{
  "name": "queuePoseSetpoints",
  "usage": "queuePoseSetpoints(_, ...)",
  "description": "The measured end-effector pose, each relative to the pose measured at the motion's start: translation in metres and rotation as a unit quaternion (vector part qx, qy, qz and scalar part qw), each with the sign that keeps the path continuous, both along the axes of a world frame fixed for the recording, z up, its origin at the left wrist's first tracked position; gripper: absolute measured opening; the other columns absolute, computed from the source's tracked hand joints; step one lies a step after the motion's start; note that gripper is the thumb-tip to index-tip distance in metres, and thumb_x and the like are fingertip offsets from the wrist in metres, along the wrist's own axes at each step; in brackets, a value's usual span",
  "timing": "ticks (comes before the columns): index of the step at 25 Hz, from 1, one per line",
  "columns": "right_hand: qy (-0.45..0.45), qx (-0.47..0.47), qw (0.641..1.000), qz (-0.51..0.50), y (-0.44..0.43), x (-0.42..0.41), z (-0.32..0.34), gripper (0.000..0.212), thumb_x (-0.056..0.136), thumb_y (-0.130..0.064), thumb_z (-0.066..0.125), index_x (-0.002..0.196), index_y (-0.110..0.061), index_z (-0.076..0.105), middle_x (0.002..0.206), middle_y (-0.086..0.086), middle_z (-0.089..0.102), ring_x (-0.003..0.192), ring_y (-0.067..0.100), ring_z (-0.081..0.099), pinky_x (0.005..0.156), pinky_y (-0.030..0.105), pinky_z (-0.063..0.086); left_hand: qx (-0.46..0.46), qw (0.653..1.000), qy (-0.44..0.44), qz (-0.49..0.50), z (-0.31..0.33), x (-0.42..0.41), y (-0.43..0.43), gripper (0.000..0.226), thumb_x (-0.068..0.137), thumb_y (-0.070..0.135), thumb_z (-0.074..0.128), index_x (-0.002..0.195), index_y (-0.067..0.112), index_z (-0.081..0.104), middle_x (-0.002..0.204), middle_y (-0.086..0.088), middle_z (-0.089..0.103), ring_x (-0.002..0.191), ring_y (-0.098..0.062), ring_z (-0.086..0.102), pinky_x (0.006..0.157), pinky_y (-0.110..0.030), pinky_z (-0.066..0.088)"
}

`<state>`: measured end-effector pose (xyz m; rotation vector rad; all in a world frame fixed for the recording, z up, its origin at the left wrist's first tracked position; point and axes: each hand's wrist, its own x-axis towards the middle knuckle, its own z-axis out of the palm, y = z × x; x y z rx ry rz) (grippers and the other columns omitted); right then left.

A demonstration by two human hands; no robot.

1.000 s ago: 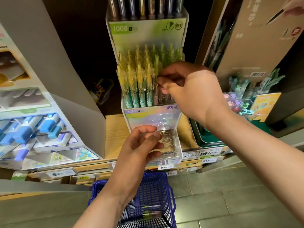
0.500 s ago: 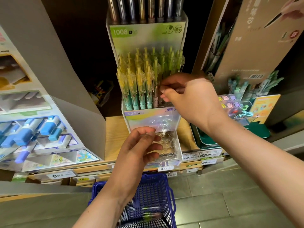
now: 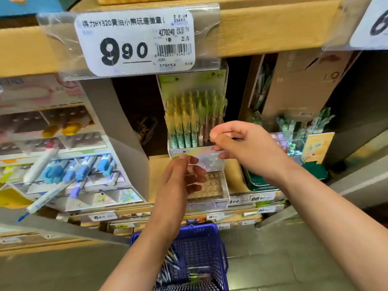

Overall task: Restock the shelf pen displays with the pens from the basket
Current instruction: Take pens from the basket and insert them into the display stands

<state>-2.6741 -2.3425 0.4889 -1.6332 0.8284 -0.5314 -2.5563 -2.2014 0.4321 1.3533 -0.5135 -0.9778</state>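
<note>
Overhead edge: the upper shelf (image 3: 273, 30) runs its wooden front across the top, and its price tag (image 3: 134, 40) hangs in front of the top of the pen display (image 3: 212, 185)
Left margin: a grey cardboard stand (image 3: 117, 114) holding blue markers (image 3: 84, 169) rises beside the display, with a dark gap between the two
Right margin: a brown box (image 3: 298, 87) leans near the display's right side, with a green tray (image 3: 258, 183) at its foot; the right forearm crosses in front of both
Open room: the display's low front tier shows rows of open holes behind a clear wall; bare shelf board (image 3: 156, 171) shows to the display's left
Pens in display: yellow-to-green pens (image 3: 184, 122) stand upright and packed in the back tiers, with a single pinkish pen (image 3: 201, 131) at the right end of the front row
Basket: the blue basket (image 3: 201, 246) sits on the floor (image 3: 283, 259) below both arms, with loose pens (image 3: 168, 269) lying in its bottom
Left hand (image 3: 178, 181): grip wide, fingers relaxed and spread, forefinger tip touching the display's iridescent front strip, holding nothing
Right hand (image 3: 247, 148): grip narrow, thumb and forefinger tips drawn together just right of the pinkish pen, other fingers curled under; I cannot tell whether anything is pinched there
</note>
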Motion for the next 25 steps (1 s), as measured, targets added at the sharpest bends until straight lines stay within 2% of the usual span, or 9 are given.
queuePoseSetpoints(2, -0.023, 0.014, 0.999, 0.021, 0.017, -0.012, -0.001, 0.010, 0.095, -0.025, 0.068, 0.101, -0.027, 0.075, 0.097, -0.003, 0.076, 0.088, 0.015, 0.074, 0.073, 0.026, 0.060, -0.011, 1.000, 0.010, 0.006, 0.005, 0.001, 0.013, 0.033, 0.095, 0.048, 0.045, 0.102, 0.023, 0.067, 0.091, -0.008, 0.070, 0.087, -0.025, 0.066, 0.079, -0.039, 0.051)
queuePoseSetpoints(5, -0.038, 0.036, 0.998, 0.046, 0.049, -0.022, -0.019, 0.016, 0.095, -0.022, 0.066, 0.110, -0.022, 0.073, 0.103, 0.000, 0.075, 0.087, 0.014, 0.073, 0.071, 0.023, 0.058, -0.042, 0.997, 0.069, 0.010, -0.004, 0.003, 0.039, 0.032, 0.091, 0.042, 0.049, 0.105, 0.017, 0.063, 0.084, -0.009, 0.066, 0.079, -0.024, 0.064, 0.070, -0.033, 0.051)
queuePoseSetpoints(7, -0.053, 0.069, 0.995, 0.049, 0.070, -0.023, -0.043, 0.017, 0.094, -0.017, 0.066, 0.110, -0.016, 0.072, 0.102, 0.003, 0.075, 0.083, 0.013, 0.072, 0.069, 0.020, 0.057, -0.034, 0.995, 0.094, 0.022, -0.023, 0.003, 0.059, 0.029, 0.091, 0.040, 0.050, 0.105, 0.016, 0.062, 0.082, -0.008, 0.067, 0.075, -0.022, 0.064, 0.068, -0.030, 0.051)
queuePoseSetpoints(9, -0.054, 0.100, 0.993, 0.044, 0.089, -0.023, -0.070, 0.017, 0.091, -0.019, 0.066, 0.107, -0.018, 0.072, 0.100, 0.002, 0.074, 0.079, 0.010, 0.071, 0.069, 0.021, 0.057, -0.009, 0.994, 0.103, 0.040, -0.048, 0.003, 0.081, 0.024, 0.094, 0.036, 0.054, 0.104, 0.016, 0.061, 0.080, -0.007, 0.068, 0.073, -0.021, 0.066, 0.065, -0.029, 0.050)
queuePoseSetpoints(11, -0.049, 0.132, 0.989, 0.036, 0.105, -0.021, -0.102, 0.019, 0.087, -0.026, 0.066, 0.105, -0.021, 0.071, 0.099, 0.001, 0.075, 0.079, 0.009, 0.072, 0.070, 0.023, 0.057, 0.019, 0.992, 0.114, 0.053, -0.077, 0.006, 0.101, 0.022, 0.098, 0.034, 0.052, 0.105, 0.015, 0.060, 0.081, -0.006, 0.068, 0.071, -0.021, 0.066, 0.064, -0.029, 0.050)
queuePoseSetpoints(15, -0.002, 0.177, 0.984, 0.030, 0.144, -0.020, -0.179, 0.018, 0.088, -0.027, 0.067, 0.105, -0.023, 0.070, 0.096, 0.002, 0.074, 0.077, 0.009, 0.070, 0.069, 0.021, 0.056, 0.071, 0.987, 0.129, 0.065, -0.141, 0.013, 0.142, 0.034, 0.087, 0.042, 0.049, 0.108, 0.017, 0.059, 0.085, -0.004, 0.072, 0.071, -0.018, 0.067, 0.063, -0.025, 0.053)
queuePoseSetpoints(20, 0.093, 0.207, 0.973, 0.050, 0.201, -0.023, -0.282, 0.014, 0.096, -0.018, 0.063, 0.110, -0.020, 0.067, 0.106, 0.011, 0.071, 0.079, 0.011, 0.070, 0.069, 0.020, 0.055, 0.141, 0.980, 0.116, 0.076, -0.229, 0.011, 0.206, 0.013, 0.097, 0.031, 0.059, 0.103, 0.020, 0.059, 0.087, -0.005, 0.071, 0.073, -0.017, 0.065, 0.071, -0.029, 0.050)
queuePoseSetpoints(22, 0.113, 0.221, 0.968, 0.037, 0.217, -0.028, -0.321, 0.013, 0.097, -0.018, 0.064, 0.108, -0.022, 0.068, 0.101, 0.007, 0.072, 0.078, 0.010, 0.070, 0.068, 0.018, 0.055, 0.169, 0.977, 0.110, 0.071, -0.266, 0.011, 0.223, 0.013, 0.091, 0.029, 0.061, 0.100, 0.021, 0.058, 0.085, -0.002, 0.071, 0.073, -0.017, 0.064, 0.068, -0.026, 0.049)
queuePoseSetpoints(25, 0.131, 0.218, 0.967, 0.032, 0.231, -0.033, -0.402, 0.012, 0.096, -0.017, 0.066, 0.104, -0.025, 0.069, 0.087, -0.004, 0.071, 0.078, 0.010, 0.069, 0.068, 0.019, 0.055, 0.179, 0.976, 0.104, 0.067, -0.347, 0.013, 0.238, 0.005, 0.103, 0.020, 0.053, 0.100, 0.020, 0.057, 0.084, -0.001, 0.071, 0.075, -0.020, 0.063, 0.070, -0.030, 0.047)
